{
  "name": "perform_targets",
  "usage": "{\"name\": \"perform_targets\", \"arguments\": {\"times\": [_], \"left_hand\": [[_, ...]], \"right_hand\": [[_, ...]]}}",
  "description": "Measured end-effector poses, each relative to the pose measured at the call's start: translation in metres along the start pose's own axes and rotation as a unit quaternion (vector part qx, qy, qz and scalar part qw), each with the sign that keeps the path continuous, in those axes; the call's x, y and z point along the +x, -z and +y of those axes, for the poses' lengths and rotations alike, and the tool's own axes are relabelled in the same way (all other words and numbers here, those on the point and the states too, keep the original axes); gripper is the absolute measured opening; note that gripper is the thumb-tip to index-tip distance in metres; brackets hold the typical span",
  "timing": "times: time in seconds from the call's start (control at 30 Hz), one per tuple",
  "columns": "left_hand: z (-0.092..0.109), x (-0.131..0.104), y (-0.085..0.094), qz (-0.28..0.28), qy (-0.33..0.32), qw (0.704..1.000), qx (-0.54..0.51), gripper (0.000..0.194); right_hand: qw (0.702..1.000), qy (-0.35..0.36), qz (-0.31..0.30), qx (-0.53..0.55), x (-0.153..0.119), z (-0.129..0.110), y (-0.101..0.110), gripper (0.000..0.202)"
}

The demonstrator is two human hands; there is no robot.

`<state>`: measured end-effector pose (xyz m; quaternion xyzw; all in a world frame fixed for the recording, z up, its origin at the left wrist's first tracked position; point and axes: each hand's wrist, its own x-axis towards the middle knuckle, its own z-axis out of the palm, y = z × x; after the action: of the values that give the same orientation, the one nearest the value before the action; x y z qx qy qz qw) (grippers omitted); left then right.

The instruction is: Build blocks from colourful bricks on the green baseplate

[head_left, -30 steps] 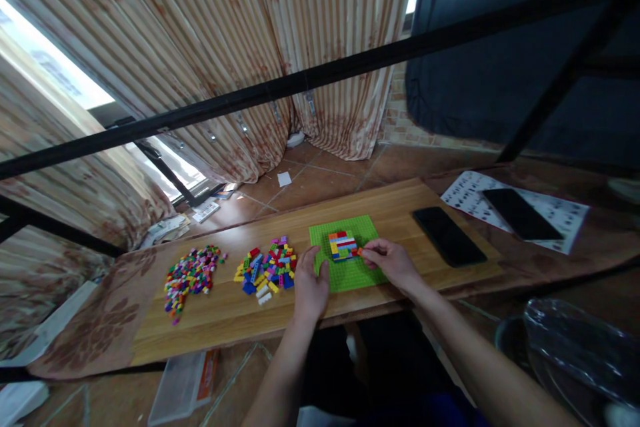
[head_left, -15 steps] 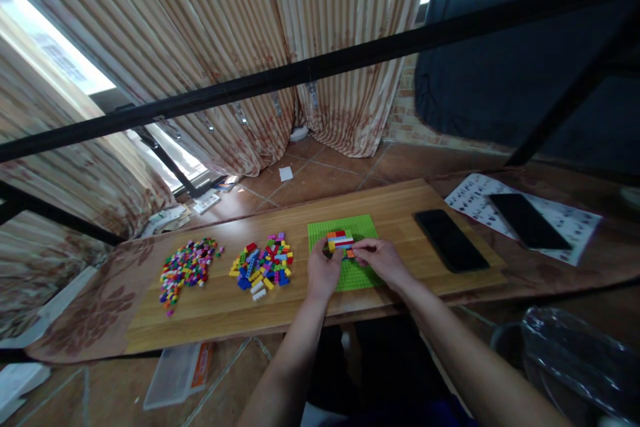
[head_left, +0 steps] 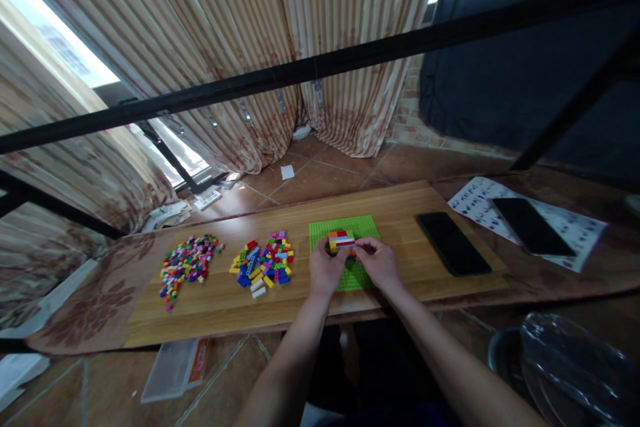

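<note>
A small block of joined toy bricks point(head_left: 341, 240), in red, orange, yellow, white and blue, is over the green baseplate point(head_left: 370, 227). My left hand point(head_left: 326, 268) is closed round its left side, thumb along the near edge. At its right end, my right hand point(head_left: 379, 263) has thumb and forefinger pinched together. A bit of orange shows between the two hands; whether the right fingertips hold a separate brick is too small to make out. My hands hide the near part of the baseplate.
Left of the baseplate lie a pile of larger bricks point(head_left: 263, 263) and a heap of tiny pieces point(head_left: 187, 265) on the wooden board point(head_left: 215, 317). To the right are a black phone point(head_left: 453, 243), a printed sheet point(head_left: 470, 207) and another dark phone point(head_left: 533, 227). A black rail point(head_left: 300, 72) crosses beyond.
My right hand has drawn in slightly, its fingers more bunched at the bricks' right end. My left hand keeps its hold. The whole view has shifted a little.
</note>
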<state>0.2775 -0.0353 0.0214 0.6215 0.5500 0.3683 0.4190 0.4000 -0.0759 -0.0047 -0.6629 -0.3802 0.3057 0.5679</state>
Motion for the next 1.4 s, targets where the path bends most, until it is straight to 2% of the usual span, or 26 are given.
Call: {"name": "perform_targets", "arguments": {"times": [0.17,0.33,0.63,0.77,0.93,1.03,1.2,1.33,1.4], "left_hand": [[0.011,-0.003,-0.001,0.017,0.007,0.998,0.068,0.035],[0.015,-0.004,-0.004,0.035,0.017,0.996,0.082,0.032],[0.015,-0.003,-0.008,0.037,0.037,0.995,0.083,0.034],[0.006,-0.006,0.0,0.01,0.03,0.999,0.01,0.033],[-0.018,-0.018,0.018,0.058,0.026,0.997,-0.046,0.037],[-0.025,-0.024,0.018,0.032,0.02,0.994,-0.102,0.042],[-0.021,-0.032,0.001,-0.033,0.037,0.982,-0.18,0.053],[-0.02,-0.039,-0.001,-0.041,0.041,0.975,-0.214,0.056],[-0.021,-0.043,0.004,-0.04,0.039,0.97,-0.235,0.055]], "right_hand": [[0.999,-0.026,0.012,0.026,-0.001,0.0,-0.002,0.024],[0.993,-0.066,0.02,0.098,-0.003,-0.003,-0.005,0.024],[0.987,-0.076,0.025,0.136,-0.005,-0.002,-0.006,0.035],[0.985,-0.068,0.038,0.154,-0.009,0.003,0.005,0.042],[0.989,-0.033,0.096,0.108,-0.009,0.012,0.022,0.044],[0.997,0.006,0.063,0.042,-0.009,0.01,0.019,0.052],[0.999,0.026,-0.023,-0.016,-0.014,0.008,0.001,0.057],[0.998,0.029,-0.044,-0.03,-0.012,0.007,0.004,0.059],[0.993,0.058,-0.042,-0.091,-0.009,-0.001,0.007,0.061]]}}
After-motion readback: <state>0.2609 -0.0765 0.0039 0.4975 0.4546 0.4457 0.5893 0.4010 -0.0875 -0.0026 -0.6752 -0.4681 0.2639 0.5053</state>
